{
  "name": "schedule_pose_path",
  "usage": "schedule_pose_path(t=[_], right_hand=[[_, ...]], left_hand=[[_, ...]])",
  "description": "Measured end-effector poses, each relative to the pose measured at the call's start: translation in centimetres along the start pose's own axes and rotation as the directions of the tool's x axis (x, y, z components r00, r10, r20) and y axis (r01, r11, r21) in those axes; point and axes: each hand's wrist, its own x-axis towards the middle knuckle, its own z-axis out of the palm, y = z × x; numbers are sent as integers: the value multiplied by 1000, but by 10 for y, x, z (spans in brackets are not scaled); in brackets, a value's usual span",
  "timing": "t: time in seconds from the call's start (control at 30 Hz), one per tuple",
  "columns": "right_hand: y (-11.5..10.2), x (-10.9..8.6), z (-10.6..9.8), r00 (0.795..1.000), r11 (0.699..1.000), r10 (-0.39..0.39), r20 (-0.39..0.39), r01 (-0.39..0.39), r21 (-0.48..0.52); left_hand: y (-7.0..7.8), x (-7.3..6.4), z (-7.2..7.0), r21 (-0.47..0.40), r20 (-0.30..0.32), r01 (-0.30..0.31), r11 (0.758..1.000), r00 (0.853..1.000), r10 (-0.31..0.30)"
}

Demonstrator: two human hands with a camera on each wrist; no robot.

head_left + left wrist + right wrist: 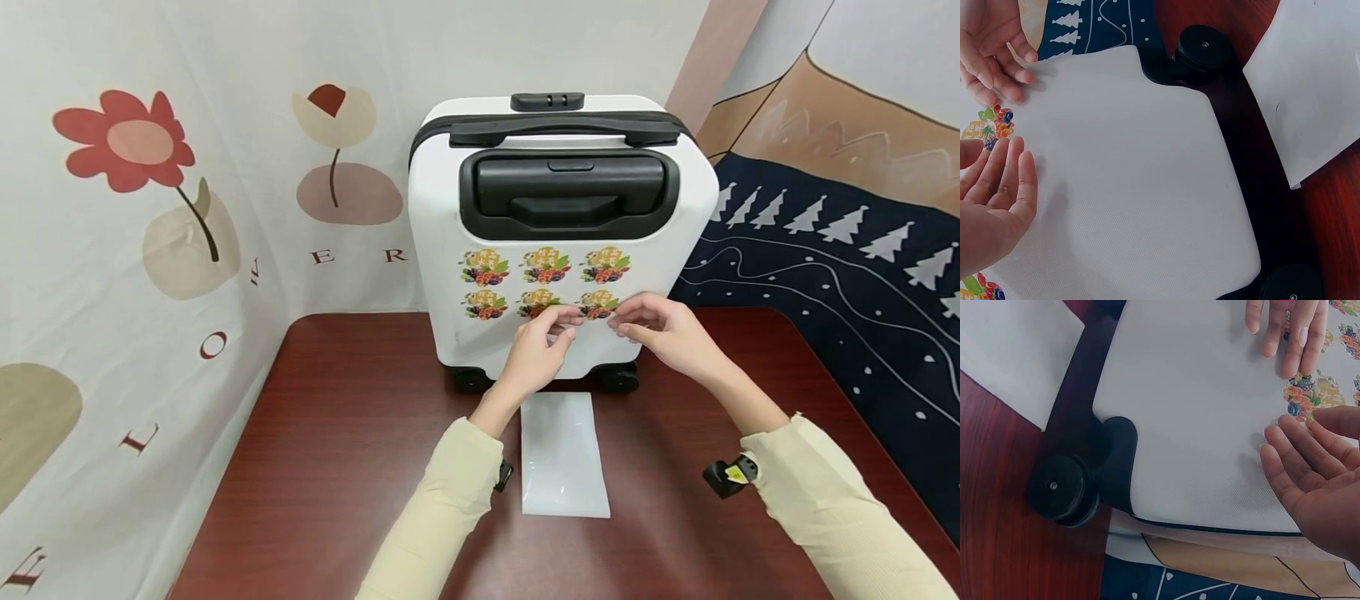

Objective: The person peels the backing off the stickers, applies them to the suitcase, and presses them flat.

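Observation:
A white suitcase (442, 242) stands upright with several fruit stickers on its front in two rows. My left hand (542, 346) is at the lower row, its fingertips beside the left edge of the lower right fruit sticker (597, 305) and overlapping the lower middle sticker (534, 300). From the other side, my right hand (666, 332) has its fingertips right at the same sticker's right edge. In the right wrist view the fruit sticker (1300, 399) shows between both hands' fingertips. The fingers of both hands are relaxed, nearly straight, close to the suitcase shell.
A white sheet (562, 458) lies on the dark red table (337, 450) in front of the suitcase. Black wheels (619, 380) are at the suitcase's base, with a black handle (570, 187) above the stickers. Printed cloth (352, 275) hangs behind and at the sides.

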Motion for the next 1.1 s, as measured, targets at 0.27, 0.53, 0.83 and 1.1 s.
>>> schedule_pose_path(t=[0.27, 0.53, 0.83, 1.1], right_hand=[[-1, 0, 3, 1000, 1000, 25, 13, -25, 2], [1, -3, 10, 998, 998, 59, 14, -59, 36], [9, -7, 15, 997, 996, 74, 19, -75, 49], [16, -12, 19, 995, 992, 92, 30, -95, 79]], left_hand=[[-1, -1, 0, 2, 4, 1, 1000, 1000, -1], [-6, -4, 2, 30, 24, 5, 1000, 1000, -6], [-13, -10, 2, 29, 42, 12, 1000, 999, -13], [-25, -19, -4, 7, 16, 37, 999, 999, -37]])
